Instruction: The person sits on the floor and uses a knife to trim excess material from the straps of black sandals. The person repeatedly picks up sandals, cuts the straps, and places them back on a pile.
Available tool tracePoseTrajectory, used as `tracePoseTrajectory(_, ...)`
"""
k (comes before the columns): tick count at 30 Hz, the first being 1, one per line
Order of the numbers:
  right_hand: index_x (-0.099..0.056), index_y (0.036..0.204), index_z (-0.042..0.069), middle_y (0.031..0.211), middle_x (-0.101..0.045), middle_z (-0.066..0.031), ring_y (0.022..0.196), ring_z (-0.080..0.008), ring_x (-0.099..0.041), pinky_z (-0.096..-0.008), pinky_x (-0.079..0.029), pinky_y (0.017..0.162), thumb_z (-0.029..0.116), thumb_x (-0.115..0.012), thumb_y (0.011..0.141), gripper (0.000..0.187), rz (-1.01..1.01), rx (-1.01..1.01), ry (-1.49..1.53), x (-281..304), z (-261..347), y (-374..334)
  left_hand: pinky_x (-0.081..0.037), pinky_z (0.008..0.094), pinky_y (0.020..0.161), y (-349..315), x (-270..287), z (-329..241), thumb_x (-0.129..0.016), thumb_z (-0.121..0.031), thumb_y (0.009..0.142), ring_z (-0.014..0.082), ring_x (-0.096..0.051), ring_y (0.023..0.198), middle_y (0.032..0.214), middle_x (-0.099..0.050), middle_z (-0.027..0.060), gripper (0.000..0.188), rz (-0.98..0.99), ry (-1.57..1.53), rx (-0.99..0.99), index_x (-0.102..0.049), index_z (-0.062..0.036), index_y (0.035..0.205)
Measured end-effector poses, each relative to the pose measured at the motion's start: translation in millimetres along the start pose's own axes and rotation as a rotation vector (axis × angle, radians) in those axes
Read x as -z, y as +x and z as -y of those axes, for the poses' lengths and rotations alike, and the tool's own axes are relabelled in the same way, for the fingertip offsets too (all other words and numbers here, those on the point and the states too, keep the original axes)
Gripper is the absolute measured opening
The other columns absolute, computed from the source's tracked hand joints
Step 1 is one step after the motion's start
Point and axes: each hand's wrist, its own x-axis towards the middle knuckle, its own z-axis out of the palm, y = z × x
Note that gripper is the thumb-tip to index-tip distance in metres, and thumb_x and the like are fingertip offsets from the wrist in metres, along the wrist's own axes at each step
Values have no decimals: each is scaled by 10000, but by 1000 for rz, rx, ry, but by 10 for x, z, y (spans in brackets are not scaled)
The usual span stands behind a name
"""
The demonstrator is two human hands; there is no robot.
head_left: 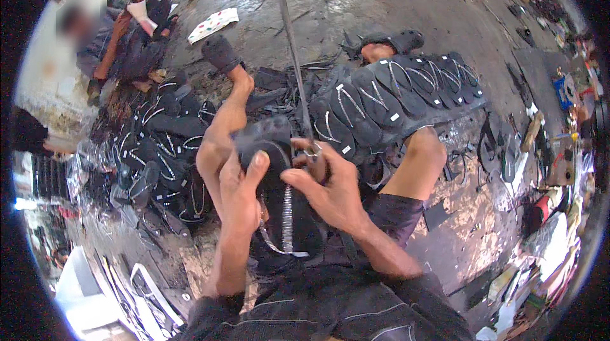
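A black sandal (308, 223) with a glittering silver strap lies over my lap, its toe end pointing away from me. My left hand (240, 198) is closed on its left edge, thumb up along the side. In my right hand (337, 188) is the handle of a long knife (295, 55), its narrow dark blade pointing far away from me. The right thumb rests over the sandal near the strap, and the knife's handle end is partly hidden by the fingers. The sandal's far end is blurred.
Finished-looking black sandals with silver straps line a dark board (438, 115) at right of centre. A loose pile of similar sandals (168, 144) lies to the left. A person (127, 49) sits at the far left. Scraps and a spotted white piece (214, 25) lie on the floor.
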Motion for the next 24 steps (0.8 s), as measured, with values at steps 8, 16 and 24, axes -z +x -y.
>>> tracePoseTrajectory(8,-618,1104,45,751,-611,-204,620,-398,-621,-434,-501,602,334,-536,1065,303,302,-251,-451,701,-294,-1812,-615,381,696,-154,124,92,-599,-364,1061,225,-715,804,1026,-708,117,416,27,-428,417,-610,10,1243)
tracePoseTrajectory(16,-588,1008,91,806,-657,-193,742,-447,-658,-512,-489,615,428,-647,995,343,304,-220,-582,419,-611,-1153,-400,386,1126,-173,139,164,-617,-303,1056,233,-507,1342,1434,-553,118,532,35,-205,313,-523,49,1444)
tracePoseTrajectory(24,-556,1192,97,823,-695,-237,801,-513,-671,-602,-508,699,513,-513,1052,441,649,-287,-664,396,-32,88,-264,383,1205,-67,201,53,-679,-155,1009,228,-381,1440,1544,-447,128,619,85,-150,423,-425,88,1518)
